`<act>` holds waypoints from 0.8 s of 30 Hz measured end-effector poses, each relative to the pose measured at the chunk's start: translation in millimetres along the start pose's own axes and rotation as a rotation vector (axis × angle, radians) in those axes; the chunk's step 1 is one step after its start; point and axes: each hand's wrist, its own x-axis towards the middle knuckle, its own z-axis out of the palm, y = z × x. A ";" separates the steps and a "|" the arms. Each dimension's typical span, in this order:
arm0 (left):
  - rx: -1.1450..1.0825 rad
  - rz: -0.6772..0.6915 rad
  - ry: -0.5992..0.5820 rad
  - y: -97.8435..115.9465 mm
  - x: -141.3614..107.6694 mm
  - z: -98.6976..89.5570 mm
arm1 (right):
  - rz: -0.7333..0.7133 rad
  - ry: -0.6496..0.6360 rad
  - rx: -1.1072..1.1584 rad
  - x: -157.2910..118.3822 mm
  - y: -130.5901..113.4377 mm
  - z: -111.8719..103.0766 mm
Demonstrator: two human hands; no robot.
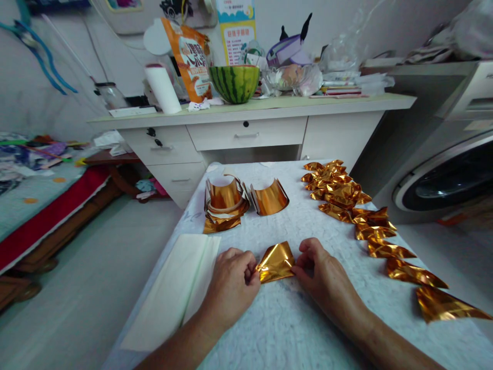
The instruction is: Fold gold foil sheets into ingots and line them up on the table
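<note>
Between my hands lies a piece of folded gold foil paper (276, 263), gathered narrow at its left end and wider toward the right. My left hand (236, 280) pinches the gathered end. At the other side, my right hand (321, 280) touches the lower right corner with its thumb, and its index finger is curled above; whether it grips the foil there is hard to make out. Beyond them stand two curled stacks of gold foil sheets, the left stack (225, 198) and the right stack (270, 198). Several twisted gold foil pieces (342, 192) form a row along the table's right side.
White paper sheets (169, 288) lie on the cloth-covered table (308, 329) at the left. Behind it is a white desk (254, 110) bearing a halved watermelon (234, 84), an orange pouch (188, 59) and a paper roll (162, 88). A washing machine (435, 133) stands at right, a bed (42, 205) at left.
</note>
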 end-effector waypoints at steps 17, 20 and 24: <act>0.044 0.002 -0.023 2.2 -0.2 0.3 | -0.013 -0.026 -0.094 1.2 -4.8 -1.5; 0.048 0.004 -0.032 2.2 0.3 -0.2 | 0.022 -0.035 -0.091 3.1 -4.9 -1.6; 0.072 0.014 -0.035 0.0 -0.5 -0.9 | 0.033 -0.023 -0.080 4.3 -4.3 -0.1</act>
